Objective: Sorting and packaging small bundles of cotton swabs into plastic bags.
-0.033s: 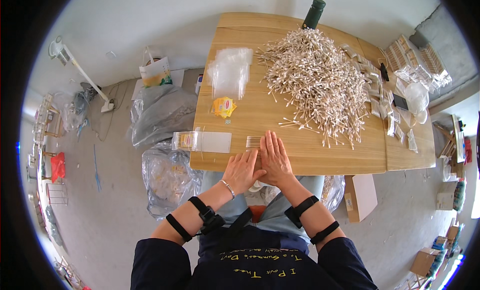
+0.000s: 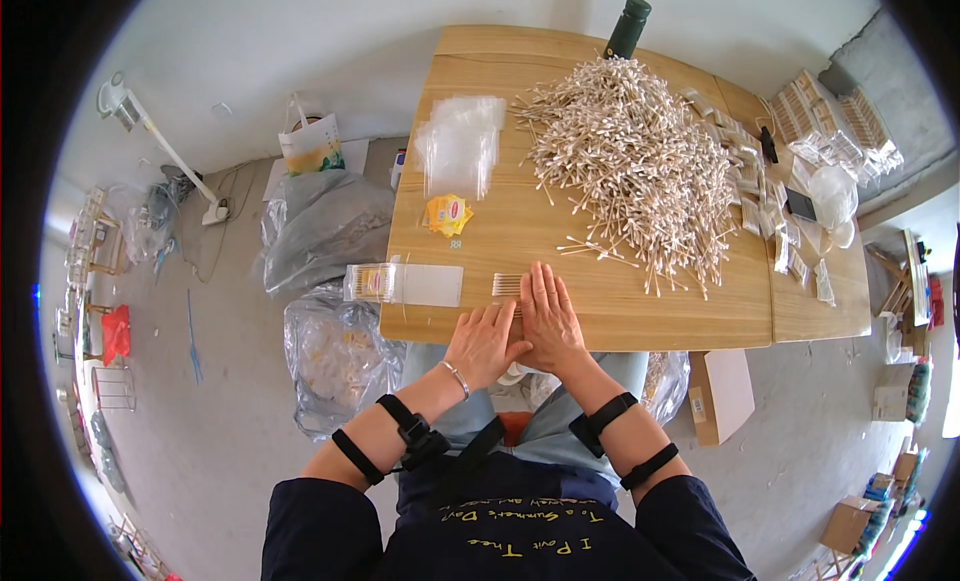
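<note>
The left hand [image 2: 481, 343] and right hand [image 2: 548, 319] are lying flat, fingers extended, each grip apart, on the near edge of the wooden bench [image 2: 620, 311]. They are pressing a small row of cotton swabs [image 2: 507, 284], which is protruding beyond the fingertips. A large swab pile [image 2: 640, 161] is lying well apart.

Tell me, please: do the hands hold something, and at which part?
Nothing is gripped. The right hand lies flat on a row of cotton swabs; the left hand rests beside it.
</note>
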Demonstrator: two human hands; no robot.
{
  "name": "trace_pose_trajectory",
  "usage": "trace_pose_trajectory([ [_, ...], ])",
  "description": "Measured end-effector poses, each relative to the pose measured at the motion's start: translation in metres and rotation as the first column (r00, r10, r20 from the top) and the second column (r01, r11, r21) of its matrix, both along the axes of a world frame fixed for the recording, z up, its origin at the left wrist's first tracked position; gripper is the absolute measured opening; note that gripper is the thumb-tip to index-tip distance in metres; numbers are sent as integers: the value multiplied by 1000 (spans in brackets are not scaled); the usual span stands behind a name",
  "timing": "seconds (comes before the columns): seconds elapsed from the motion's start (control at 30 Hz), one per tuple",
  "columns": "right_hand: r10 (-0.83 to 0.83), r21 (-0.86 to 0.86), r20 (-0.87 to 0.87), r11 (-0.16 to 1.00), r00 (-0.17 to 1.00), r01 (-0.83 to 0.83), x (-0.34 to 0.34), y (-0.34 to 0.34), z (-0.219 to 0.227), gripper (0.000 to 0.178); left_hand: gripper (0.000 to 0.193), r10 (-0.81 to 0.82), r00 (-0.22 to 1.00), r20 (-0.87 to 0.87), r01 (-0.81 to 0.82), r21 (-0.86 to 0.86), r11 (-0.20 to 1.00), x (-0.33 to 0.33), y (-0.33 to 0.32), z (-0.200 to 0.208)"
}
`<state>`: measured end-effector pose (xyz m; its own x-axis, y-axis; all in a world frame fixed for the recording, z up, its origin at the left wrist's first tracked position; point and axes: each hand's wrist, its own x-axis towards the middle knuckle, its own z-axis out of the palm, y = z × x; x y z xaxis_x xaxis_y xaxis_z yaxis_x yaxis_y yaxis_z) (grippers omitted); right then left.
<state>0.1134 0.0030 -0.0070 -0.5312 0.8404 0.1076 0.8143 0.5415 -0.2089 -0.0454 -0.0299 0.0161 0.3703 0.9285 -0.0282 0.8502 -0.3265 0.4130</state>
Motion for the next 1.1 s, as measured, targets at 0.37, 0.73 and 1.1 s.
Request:
trace_pose_trajectory([
  [0.37,-6,-16,-53,1000,999,5,-1,0,-1,84,74,53,998,24,-53,-34,998,3,8,-1],
  [0.73,-21,-39,-91,999,996,17,-3,-1,0,88,74,100,993,66,-89,-156,984,3,19,2],
  [1.1,-28,8,-55,1000,998,29,-3,-1,-3,91,75,93,995,46,-88,-103,991,3,18,-2],
])
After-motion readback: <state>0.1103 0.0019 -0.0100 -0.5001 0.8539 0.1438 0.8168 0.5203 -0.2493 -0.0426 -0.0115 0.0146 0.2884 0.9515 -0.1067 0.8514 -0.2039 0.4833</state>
